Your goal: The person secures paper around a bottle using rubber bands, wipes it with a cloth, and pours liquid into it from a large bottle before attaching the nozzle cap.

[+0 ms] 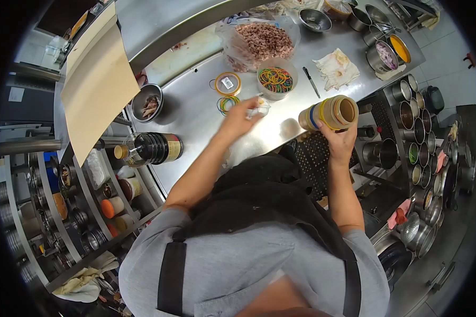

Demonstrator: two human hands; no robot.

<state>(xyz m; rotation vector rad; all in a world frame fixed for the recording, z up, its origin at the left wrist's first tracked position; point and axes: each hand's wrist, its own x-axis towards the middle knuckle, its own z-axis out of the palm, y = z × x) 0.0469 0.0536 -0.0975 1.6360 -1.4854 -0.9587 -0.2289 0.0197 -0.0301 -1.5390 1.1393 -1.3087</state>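
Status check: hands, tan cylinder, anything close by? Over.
Right hand holding tan cylinder. Left hand beside clear plastic, hold unclear. Rubber-band tub just beyond left hand.

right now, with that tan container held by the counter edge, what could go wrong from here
The right hand holds the tan container by the front edge of the counter, so a slip might let it fall. The left hand is close to the tub of rubber bands; a knock could perhaps spill them. The dark bottle is near the counter's left edge and might topple if bumped.
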